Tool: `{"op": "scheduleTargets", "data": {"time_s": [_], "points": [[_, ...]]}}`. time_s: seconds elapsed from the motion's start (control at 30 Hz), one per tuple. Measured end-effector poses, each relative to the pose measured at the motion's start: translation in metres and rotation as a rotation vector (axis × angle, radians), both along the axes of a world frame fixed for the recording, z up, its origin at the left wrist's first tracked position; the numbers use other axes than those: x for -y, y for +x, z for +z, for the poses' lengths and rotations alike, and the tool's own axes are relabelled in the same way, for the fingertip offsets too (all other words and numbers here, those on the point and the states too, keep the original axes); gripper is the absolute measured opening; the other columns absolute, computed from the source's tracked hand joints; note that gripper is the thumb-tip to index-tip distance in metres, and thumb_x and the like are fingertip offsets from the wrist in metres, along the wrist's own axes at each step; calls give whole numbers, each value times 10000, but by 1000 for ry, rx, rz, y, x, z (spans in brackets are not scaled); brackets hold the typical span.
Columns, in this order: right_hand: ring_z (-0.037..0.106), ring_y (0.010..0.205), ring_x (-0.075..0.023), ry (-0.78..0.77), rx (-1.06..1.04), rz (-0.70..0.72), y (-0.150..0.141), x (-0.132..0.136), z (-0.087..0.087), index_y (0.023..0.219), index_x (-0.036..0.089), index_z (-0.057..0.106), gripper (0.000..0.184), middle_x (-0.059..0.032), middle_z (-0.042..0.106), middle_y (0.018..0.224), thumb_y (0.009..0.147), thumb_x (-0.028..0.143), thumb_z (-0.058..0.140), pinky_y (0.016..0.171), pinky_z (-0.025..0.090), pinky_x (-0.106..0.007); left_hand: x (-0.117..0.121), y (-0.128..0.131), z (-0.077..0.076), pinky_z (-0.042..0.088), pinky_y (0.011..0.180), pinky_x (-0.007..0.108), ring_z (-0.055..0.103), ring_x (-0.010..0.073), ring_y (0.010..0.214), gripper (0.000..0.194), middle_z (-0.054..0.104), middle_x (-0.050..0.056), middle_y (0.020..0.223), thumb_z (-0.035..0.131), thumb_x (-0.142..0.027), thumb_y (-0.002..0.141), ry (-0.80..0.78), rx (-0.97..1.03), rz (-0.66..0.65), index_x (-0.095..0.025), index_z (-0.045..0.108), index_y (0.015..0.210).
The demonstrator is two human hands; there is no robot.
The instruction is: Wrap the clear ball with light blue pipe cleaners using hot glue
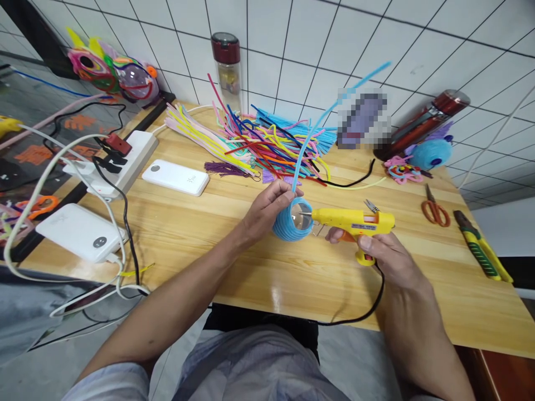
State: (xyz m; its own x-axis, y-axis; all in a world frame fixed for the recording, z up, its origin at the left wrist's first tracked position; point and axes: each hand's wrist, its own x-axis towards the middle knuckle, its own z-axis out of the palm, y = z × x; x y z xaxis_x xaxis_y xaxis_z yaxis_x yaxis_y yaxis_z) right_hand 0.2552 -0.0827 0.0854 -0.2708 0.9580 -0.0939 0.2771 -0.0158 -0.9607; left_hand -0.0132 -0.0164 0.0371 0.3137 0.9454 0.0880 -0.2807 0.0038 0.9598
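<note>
My left hand [273, 203] is closed on a blue pipe-cleaner coil [288, 225], wound in rings around a hollow centre. From its top a loose blue pipe cleaner [320, 120] rises up and to the right. My right hand [387, 250] grips a yellow hot glue gun [349, 219], fingers around its handle and at the orange trigger. The gun's nozzle points left, at the coil's open rim; whether it touches cannot be told. A black cord runs from the handle down to the table's front edge.
Behind the coil lies a heap of coloured pipe cleaners [271, 139]. Scissors [435, 207] and green-yellow pliers [478, 245] lie at right. A white power bank [175, 177], a power strip [125, 164] and cables occupy the left. A glass bottle [228, 72] and red thermos [426, 122] stand near the wall.
</note>
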Motion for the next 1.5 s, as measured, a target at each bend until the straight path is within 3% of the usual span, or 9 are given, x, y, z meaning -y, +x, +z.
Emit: {"op": "scheduleTargets", "data": {"time_s": [0.2,0.4,0.7,0.97,1.5], "points": [[801,1042,-349,44,-28,65,-2,-2,-1,944,236,850,508,-126,857,1048,927,735,754,987,663,-494,-1,-2,-6,514,842,342,659,191,941,442,768,63,1224,691,-654,1001,111,-47,-28,-215,692,1052],[810,1097,-360,38,-20,105,0,-4,-1,974,244,853,472,-126,863,1101,958,702,739,1020,665,-506,-2,-4,-8,529,868,350,687,205,997,428,767,69,1271,689,-643,1014,135,-52,-28,-219,710,1071],[814,1122,-331,18,-32,128,1,-4,-5,1001,252,851,444,-112,866,1147,976,681,736,1012,658,-455,-2,-4,-10,540,1047,443,711,279,1218,378,781,86,1314,714,-612,1014,159,-24,-18,-235,702,1034],[803,1143,-344,13,-14,124,1,-5,-4,986,256,842,464,-115,863,1155,974,704,721,1030,641,-475,0,-4,-5,536,1090,472,705,310,1326,360,784,86,1329,721,-597,1015,185,-9,-18,-238,696,1001],[810,1058,-316,17,-16,120,1,-6,-6,922,236,812,487,-106,845,1046,968,713,726,944,648,-418,-1,-3,-8,519,1112,482,706,307,1317,391,788,90,1283,729,-619,1006,181,17,-13,-232,675,983]]}}
